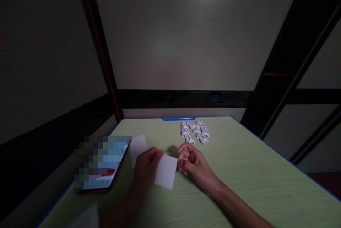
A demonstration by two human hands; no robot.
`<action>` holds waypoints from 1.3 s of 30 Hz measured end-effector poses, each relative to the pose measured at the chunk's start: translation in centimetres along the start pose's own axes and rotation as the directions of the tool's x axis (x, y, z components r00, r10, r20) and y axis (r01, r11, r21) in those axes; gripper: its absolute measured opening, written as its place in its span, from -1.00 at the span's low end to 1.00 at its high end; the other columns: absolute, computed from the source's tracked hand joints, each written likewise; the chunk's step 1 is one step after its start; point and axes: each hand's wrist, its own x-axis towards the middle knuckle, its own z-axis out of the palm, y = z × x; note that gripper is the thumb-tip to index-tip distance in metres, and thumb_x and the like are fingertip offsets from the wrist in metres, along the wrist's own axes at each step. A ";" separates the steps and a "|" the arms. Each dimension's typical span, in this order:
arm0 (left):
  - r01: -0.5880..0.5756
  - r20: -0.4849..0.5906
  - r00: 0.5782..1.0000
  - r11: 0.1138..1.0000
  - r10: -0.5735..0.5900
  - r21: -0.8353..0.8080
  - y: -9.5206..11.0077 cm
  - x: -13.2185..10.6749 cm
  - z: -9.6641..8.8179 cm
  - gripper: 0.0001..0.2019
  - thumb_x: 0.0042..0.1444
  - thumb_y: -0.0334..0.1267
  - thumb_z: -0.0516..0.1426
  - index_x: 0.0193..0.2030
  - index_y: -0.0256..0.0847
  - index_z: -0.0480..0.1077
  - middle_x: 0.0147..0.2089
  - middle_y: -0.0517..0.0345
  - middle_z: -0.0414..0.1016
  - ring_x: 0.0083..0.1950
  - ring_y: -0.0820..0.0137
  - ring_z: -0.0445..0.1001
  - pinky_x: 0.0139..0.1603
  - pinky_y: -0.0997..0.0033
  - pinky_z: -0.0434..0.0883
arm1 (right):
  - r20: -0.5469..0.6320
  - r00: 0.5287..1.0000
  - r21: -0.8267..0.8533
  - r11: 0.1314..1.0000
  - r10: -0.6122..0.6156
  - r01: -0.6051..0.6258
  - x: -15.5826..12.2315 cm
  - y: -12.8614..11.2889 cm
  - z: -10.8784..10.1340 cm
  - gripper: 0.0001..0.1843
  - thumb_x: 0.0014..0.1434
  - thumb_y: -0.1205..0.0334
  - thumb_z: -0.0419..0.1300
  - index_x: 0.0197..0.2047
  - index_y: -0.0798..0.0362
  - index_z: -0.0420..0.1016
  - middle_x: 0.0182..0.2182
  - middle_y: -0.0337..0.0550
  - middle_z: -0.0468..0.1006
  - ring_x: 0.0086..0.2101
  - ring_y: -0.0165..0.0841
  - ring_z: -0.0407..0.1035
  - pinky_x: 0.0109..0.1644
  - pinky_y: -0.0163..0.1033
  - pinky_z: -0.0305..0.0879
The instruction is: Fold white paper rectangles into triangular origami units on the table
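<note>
My left hand (145, 171) pinches the left edge of a small white paper sheet (166, 172) and holds it just above the green table (239, 171). My right hand (191, 162) is curled at the sheet's right upper corner, its fingertips pressed together at the paper's edge. A second white sheet (137, 148) lies flat behind my left hand. Several folded white paper pieces (195, 132) sit in a cluster at the far side of the table, beyond my right hand.
A phone in a red case (103, 166) lies at the table's left edge, its screen lit. The table has a blue rim (178, 118). Dark bed-frame bars (287, 61) and a pale wall stand behind it. A pale blurred object (85, 217) shows bottom left.
</note>
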 end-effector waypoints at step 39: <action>0.203 0.167 0.972 0.946 -0.164 -0.254 1.6 0.2 0.9 -0.86 -0.27 -0.26 0.13 -0.67 -0.30 0.33 -0.77 0.21 0.39 -0.69 0.46 0.36 -0.65 0.54 0.25 | -0.140 0.987 -0.122 0.990 -0.083 0.066 0.6 0.0 -0.3 -0.91 -0.23 0.27 0.26 -0.65 0.11 0.47 -0.50 -0.18 0.47 -0.46 -0.42 0.31 -0.37 -0.33 0.19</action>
